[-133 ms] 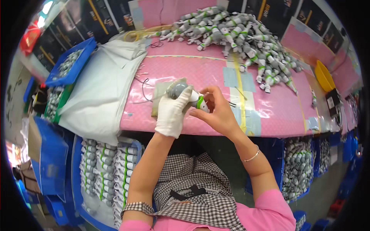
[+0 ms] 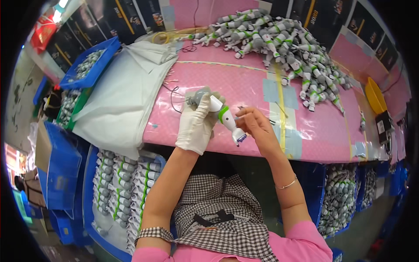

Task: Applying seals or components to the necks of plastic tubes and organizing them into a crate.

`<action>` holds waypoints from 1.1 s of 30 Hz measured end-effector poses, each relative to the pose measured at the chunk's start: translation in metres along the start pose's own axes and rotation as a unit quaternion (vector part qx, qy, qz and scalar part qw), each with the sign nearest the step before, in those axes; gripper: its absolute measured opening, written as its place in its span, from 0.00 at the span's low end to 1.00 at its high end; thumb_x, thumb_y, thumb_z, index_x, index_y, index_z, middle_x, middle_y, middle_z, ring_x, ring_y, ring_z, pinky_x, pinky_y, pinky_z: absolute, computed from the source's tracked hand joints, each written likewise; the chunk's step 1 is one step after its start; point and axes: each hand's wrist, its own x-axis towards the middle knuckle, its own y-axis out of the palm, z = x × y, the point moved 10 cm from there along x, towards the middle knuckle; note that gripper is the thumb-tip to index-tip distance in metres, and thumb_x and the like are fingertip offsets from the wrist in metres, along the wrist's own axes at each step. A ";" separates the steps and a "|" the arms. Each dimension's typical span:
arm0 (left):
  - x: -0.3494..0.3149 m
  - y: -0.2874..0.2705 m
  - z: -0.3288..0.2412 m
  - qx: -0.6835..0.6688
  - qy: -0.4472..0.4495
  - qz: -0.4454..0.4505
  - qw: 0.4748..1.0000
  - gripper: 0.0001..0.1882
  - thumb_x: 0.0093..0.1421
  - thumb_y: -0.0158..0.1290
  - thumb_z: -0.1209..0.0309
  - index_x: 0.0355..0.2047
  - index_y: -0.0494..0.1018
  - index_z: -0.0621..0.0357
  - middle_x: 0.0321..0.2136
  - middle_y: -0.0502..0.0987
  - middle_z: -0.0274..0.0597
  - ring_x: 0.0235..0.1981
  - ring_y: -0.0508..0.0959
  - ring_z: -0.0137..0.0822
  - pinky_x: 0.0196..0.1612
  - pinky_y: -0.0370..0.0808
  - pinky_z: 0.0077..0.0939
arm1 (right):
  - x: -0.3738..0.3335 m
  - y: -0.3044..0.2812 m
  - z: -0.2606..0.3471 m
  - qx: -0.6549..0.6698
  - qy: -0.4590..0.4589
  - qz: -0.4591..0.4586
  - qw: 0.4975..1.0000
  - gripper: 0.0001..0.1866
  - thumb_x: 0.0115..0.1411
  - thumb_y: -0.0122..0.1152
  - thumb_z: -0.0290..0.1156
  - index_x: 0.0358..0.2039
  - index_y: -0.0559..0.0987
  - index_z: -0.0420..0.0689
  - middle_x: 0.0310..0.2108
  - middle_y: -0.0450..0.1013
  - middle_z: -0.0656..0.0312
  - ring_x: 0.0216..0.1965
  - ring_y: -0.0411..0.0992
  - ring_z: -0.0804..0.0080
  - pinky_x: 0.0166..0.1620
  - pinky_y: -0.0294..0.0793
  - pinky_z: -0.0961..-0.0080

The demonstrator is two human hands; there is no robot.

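One toy (image 2: pixel 227 118), left hand (image 2: pixel 194 126) clasping, right (image 2: pixel 259 130) half-curled

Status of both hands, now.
Left hand: gloved, closed around a grey, white and green toy-like part.
Right hand: bare, fingers half-curled beside it; whether it grips anything cannot be told.

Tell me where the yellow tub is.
The yellow tub is at the head view's far right, just above the black box and right of the heap.

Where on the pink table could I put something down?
Bare pink tabletop shows right of the yellow tape, in front of the heaped parts. Another patch lies between the white cloth and that tape, beyond the gloved left hand. The heap crowds the back.
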 end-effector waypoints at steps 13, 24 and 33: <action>-0.026 -0.026 0.012 -0.139 -0.109 0.013 0.984 0.29 0.67 0.33 0.47 0.54 0.63 0.58 0.44 0.73 0.44 0.42 0.74 0.39 0.41 0.76 0.34 | -0.027 0.077 0.017 -0.235 -0.200 0.160 0.938 0.18 0.50 0.66 0.20 0.44 0.79 0.42 0.34 0.68 0.66 0.31 0.67 0.82 0.31 0.66 0.86; -0.085 -0.033 0.051 -0.090 -0.238 0.004 0.967 0.33 0.67 0.29 0.44 0.52 0.65 0.60 0.35 0.76 0.44 0.26 0.74 0.31 0.28 0.73 0.25 | 0.039 -0.002 -0.029 0.085 0.079 -0.059 0.992 0.19 0.62 0.55 0.36 0.49 0.74 0.39 0.40 0.77 0.55 0.22 0.74 0.81 0.27 0.75 0.85; -0.096 -0.039 0.041 0.268 -0.214 0.067 0.937 0.19 0.63 0.49 0.60 0.47 0.68 0.62 0.30 0.75 0.40 0.25 0.74 0.28 0.28 0.72 0.20 | 0.039 -0.005 -0.035 0.066 0.105 -0.023 0.992 0.14 0.58 0.59 0.32 0.42 0.78 0.38 0.30 0.76 0.62 0.17 0.67 0.84 0.21 0.65 0.89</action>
